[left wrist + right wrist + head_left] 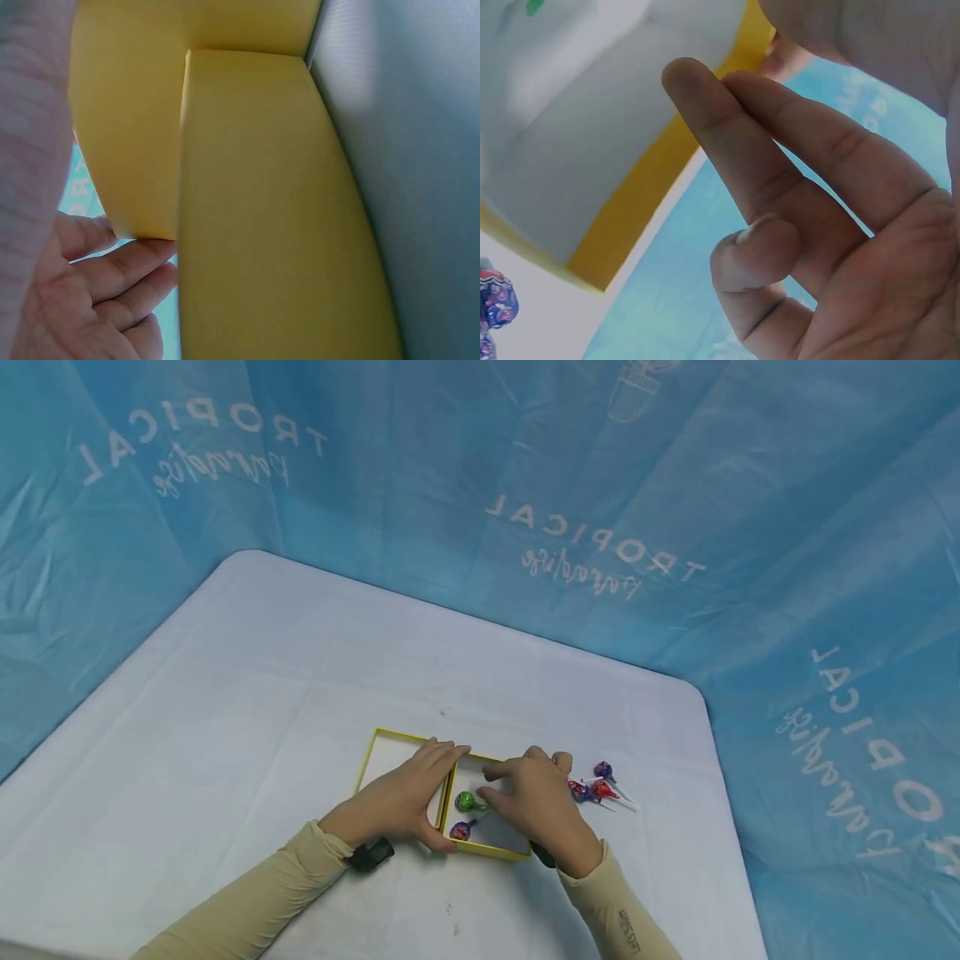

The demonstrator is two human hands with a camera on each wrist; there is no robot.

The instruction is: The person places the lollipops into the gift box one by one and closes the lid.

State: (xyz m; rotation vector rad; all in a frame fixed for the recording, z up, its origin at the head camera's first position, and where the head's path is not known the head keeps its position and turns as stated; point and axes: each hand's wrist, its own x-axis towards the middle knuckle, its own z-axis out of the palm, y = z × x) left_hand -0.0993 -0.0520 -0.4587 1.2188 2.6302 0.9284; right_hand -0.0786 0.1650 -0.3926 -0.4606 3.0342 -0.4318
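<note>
A yellow box (487,852) with a white inside holds a green-wrapped lollipop (466,802) and a purple-wrapped one (461,832). Against its left side lies a second yellow-rimmed piece (367,760), shallow and white inside. My left hand (397,793) spans the seam between the two, gripping with the thumb at the near wall and the fingertips at the far edge. Over the right part of the box hovers my right hand (540,797); in the right wrist view its fingers (727,135) are loosely bent and nothing shows between them.
Several lollipops lie on the white table just right of the box, among them a purple one (603,769) and a red one (602,789). Blue printed curtains (420,485) surround the table.
</note>
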